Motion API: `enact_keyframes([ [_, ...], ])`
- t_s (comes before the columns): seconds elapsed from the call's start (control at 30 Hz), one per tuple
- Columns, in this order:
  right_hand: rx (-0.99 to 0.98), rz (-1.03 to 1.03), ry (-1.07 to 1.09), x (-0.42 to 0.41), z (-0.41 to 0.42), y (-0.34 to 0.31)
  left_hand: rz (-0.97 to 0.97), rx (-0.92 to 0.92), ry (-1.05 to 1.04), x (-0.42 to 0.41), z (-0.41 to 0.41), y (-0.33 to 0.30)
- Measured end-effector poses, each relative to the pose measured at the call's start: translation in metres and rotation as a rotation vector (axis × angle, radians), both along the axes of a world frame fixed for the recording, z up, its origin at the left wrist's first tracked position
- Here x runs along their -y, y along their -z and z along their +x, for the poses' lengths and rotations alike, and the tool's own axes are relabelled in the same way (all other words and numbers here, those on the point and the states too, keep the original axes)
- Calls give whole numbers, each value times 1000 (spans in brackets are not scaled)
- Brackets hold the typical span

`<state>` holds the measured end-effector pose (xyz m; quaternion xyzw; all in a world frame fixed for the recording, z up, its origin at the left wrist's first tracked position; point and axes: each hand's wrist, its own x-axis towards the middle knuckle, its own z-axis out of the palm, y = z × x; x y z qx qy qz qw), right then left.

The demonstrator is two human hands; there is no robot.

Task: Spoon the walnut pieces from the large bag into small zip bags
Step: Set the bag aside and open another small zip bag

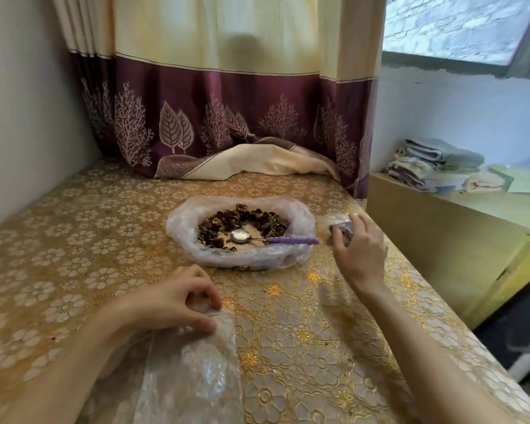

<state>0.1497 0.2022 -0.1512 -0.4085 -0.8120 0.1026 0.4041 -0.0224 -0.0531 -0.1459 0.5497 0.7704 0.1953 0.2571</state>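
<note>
Here, an empty small zip bag (202, 356) is pinched at its top edge by the left hand (178, 301). Thin, limp and slippery, it is probably best held by its rim. A filled small bag (341, 229) is gripped by the right hand (360, 249); the large bag (242, 231) of walnuts lies just beyond both hands.

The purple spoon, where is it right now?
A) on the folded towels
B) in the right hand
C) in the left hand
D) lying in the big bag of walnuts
D: the purple spoon rests in the big bag, its bowl among the walnuts, with neither hand touching it.
</note>
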Motion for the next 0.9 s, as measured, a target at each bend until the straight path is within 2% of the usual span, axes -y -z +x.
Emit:
enact_keyframes([
  [0.07, -188, 73, -208, 32, -9, -4, -3, -41, -12, -2, 4, 1],
  [0.13, -202, -6, -461, 64, -19, -6, 1, -54, -45, -4, 7, 1],
  [0.23, -16, -178, -732, 98, -35, 2, 31, -63, -116, -3, 6, 2],
  [0.33, 323, -210, -893, 110, -49, 8, 67, -71, -152, -2, 2, 4],
  [0.4, 454, -258, -948, 109, -56, 8, 67, -31, -168, -1, 0, 5],
  [0.47, 462, -275, -962, 110, -59, 7, 45, -57, -171, 0, -2, 5],
  [0.57, 402, -192, -939, 114, -58, 12, 14, -120, -170, 0, -3, 4],
  [0.73, 331, -153, -953, 117, -57, 18, 83, -100, -191, 0, -2, 6],
  [0.8, 285, -172, -940, 117, -57, 20, 145, -137, -213, 1, -3, 5],
  [0.9, 74, -293, -899, 115, -55, 20, 257, -173, -235, 2, -5, -1],
])
